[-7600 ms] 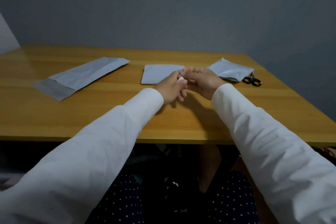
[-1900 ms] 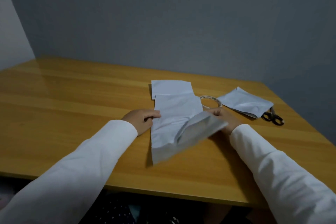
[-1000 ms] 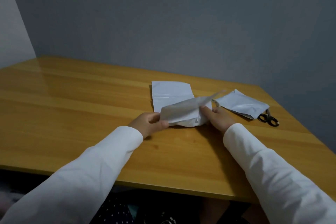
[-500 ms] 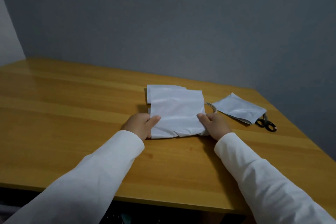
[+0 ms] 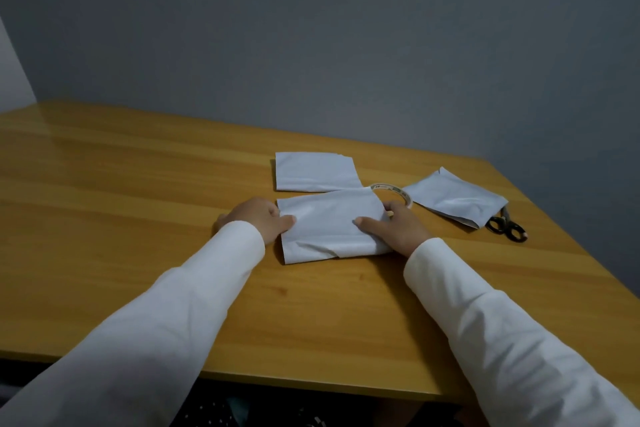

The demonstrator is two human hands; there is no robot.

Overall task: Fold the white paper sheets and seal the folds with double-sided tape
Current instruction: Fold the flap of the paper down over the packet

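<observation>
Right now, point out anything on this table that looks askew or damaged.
The folded sheet under both hands is wrinkled near its front edge. The paper piece on the right lies skewed, one corner covering part of the scissors. Nothing looks torn or spilled.

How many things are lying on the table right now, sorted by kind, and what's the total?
Folded white paper pieces: 3, one under both hands, one behind it, one by the scissors
Tape rolls: 1
Scissors: 1
Total: 5
</observation>
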